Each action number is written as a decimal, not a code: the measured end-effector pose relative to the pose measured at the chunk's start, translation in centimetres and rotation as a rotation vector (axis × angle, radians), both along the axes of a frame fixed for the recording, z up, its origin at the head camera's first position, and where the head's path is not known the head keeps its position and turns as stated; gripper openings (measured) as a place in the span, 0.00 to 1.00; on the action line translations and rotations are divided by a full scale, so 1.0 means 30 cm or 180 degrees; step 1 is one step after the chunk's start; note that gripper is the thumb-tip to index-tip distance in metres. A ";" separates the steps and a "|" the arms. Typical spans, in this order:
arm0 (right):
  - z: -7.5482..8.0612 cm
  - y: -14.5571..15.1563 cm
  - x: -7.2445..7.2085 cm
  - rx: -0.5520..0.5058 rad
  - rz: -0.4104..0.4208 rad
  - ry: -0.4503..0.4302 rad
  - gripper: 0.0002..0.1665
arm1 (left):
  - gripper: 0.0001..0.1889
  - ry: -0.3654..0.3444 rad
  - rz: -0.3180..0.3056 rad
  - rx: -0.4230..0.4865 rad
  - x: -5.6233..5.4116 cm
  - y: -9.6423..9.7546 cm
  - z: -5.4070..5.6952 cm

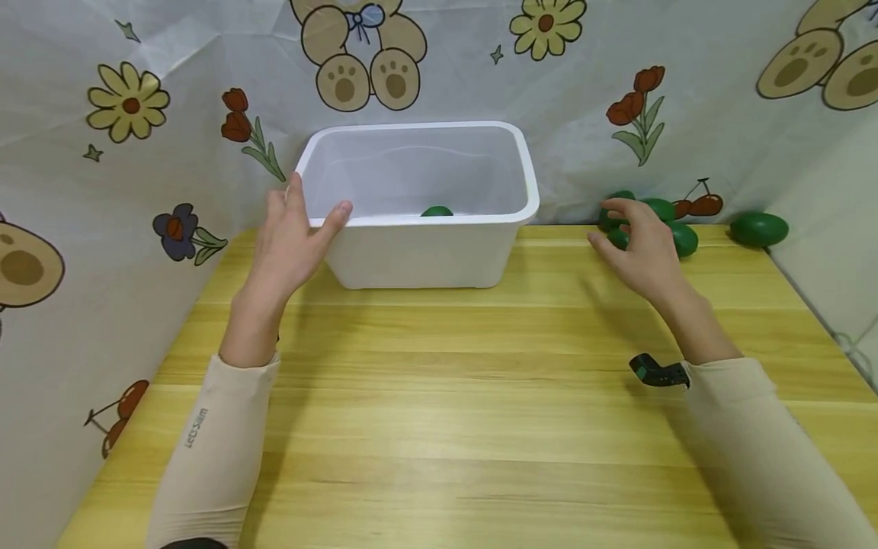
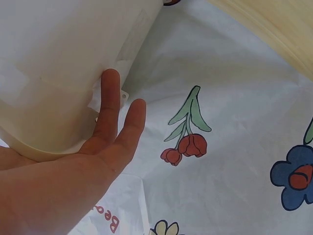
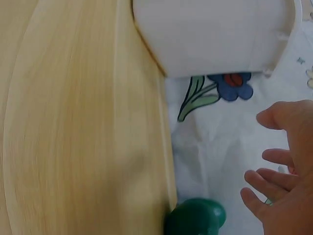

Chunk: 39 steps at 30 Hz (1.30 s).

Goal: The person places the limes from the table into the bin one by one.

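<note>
A white plastic bin stands at the back of the table. My left hand holds its front left corner, thumb over the rim and fingers along the outer wall. The left wrist view shows two fingers stretched beside that wall. Inside the bin, the top of a green oval thing shows. My right hand hovers, fingers loosely bent and apart, over several glossy green egg-shaped things, partly hiding them. The right wrist view shows nothing between its fingers, with one green piece below.
Another green egg-shaped piece lies apart at the table's back right corner. The wooden table meets a printed cloth hanging behind the bin. A pale wall borders the right side.
</note>
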State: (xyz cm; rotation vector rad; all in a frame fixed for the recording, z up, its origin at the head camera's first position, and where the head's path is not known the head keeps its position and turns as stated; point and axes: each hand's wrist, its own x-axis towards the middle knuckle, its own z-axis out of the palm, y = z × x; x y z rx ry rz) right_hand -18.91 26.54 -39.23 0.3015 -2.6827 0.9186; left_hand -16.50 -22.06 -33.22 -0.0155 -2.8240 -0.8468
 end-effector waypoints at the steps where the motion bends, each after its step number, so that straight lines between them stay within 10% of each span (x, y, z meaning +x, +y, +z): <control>1: -0.007 0.017 -0.004 0.0024 -0.0051 -0.0030 0.35 | 0.59 0.0003 -0.0004 0.0000 -0.001 0.002 0.000; 25: -0.108 0.176 -0.057 0.0243 -0.0281 -0.0816 0.42 | 0.60 -0.0042 -0.0006 -0.0007 -0.004 0.004 0.002; 39: -0.123 0.123 -0.058 0.0100 -0.0296 -0.0720 0.39 | 0.59 -0.0040 0.0005 0.0002 -0.004 -0.002 0.001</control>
